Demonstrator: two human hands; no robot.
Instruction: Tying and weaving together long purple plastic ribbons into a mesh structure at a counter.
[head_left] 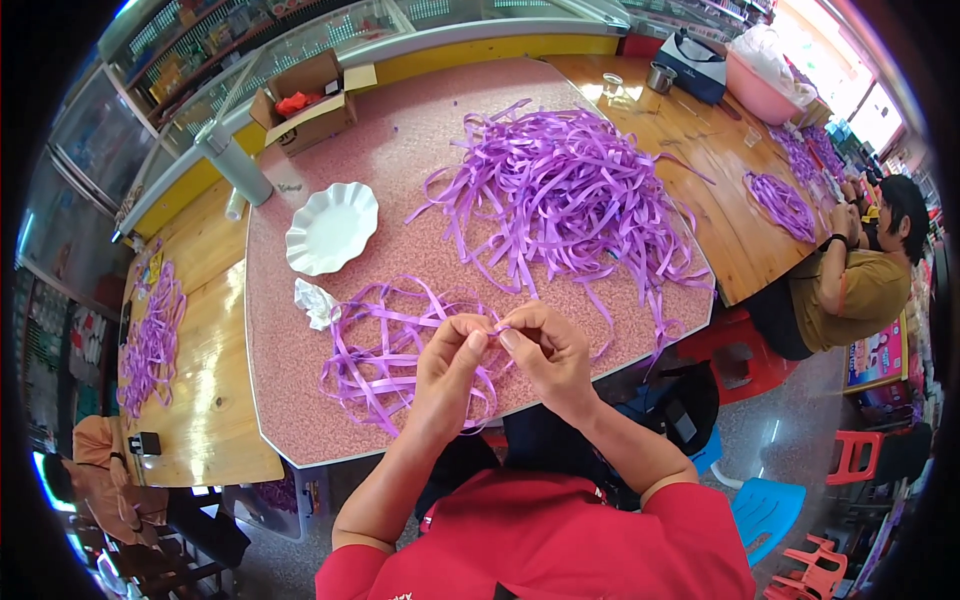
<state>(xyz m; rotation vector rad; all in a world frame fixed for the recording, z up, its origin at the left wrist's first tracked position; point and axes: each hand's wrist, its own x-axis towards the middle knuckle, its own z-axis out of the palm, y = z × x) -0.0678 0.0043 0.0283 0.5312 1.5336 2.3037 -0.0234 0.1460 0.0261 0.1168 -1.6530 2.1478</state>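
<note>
My left hand (455, 362) and my right hand (543, 358) meet above the near edge of the pink speckled table (290, 400). Each pinches a purple ribbon (499, 331) between thumb and fingertips; only a small bit of it shows. Beneath and left of my left hand lies a loose, looped pile of purple ribbons (372, 352). A much larger heap of purple ribbons (575, 190) covers the far right part of the table, with strands trailing toward my right hand.
A white scalloped plate (332, 228), crumpled white tissue (316, 303), grey-green bottle (235, 168) and open cardboard box (315, 112) stand at left. People sit at wooden tables on both sides, with more ribbons (780, 205) at right. Blue chair (768, 515) behind right.
</note>
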